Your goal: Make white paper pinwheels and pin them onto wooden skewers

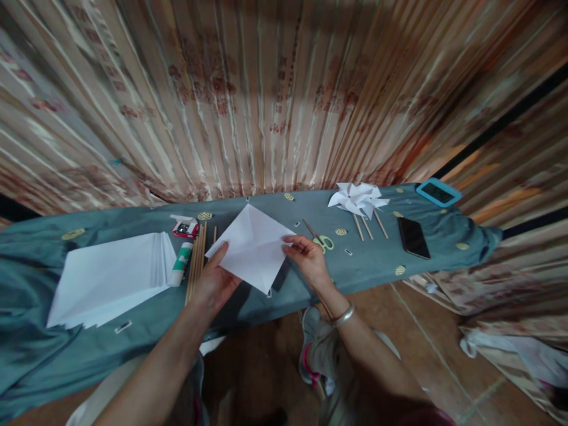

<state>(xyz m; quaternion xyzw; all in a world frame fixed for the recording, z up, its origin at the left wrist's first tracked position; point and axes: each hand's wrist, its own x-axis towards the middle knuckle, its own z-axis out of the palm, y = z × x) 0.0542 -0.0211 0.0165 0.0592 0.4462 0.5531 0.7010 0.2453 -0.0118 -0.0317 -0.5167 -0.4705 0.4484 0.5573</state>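
We are pinching a creased white paper square (pixel 254 248) between both sets of fingers. Our left hand (pixel 215 285) is gripping its left corner, thumb lying flat on top and the other fingers tucked beneath. Our right hand (pixel 310 260) is clasping the right corner with curled fingertips. The sheet is sitting like a diamond between the two hands, thin and matte, with fold lines crossing its middle and its lowest point hanging past the table edge.

Just left of the left fingers, a bundle of slim wooden sticks (pixel 196 260) is lying straight, with a white-and-green glue stick (pixel 180 264) beside it and a small red-and-white box (pixel 185 226) beyond. Further left, a fanned stack of white sheets (pixel 110 278) is resting flat.

Just past the right fingers, green-handled scissors (pixel 322 240) are lying near three short sticks (pixel 368 226) and a folded white paper pinwheel (pixel 358 198). Well to the right we are seeing a glossy black phone (pixel 413 236) and another in a teal case (pixel 438 192).

A rumpled teal cloth (pixel 66 349) is covering the table, and a pleated, shiny curtain (pixel 266 89) is hanging behind.
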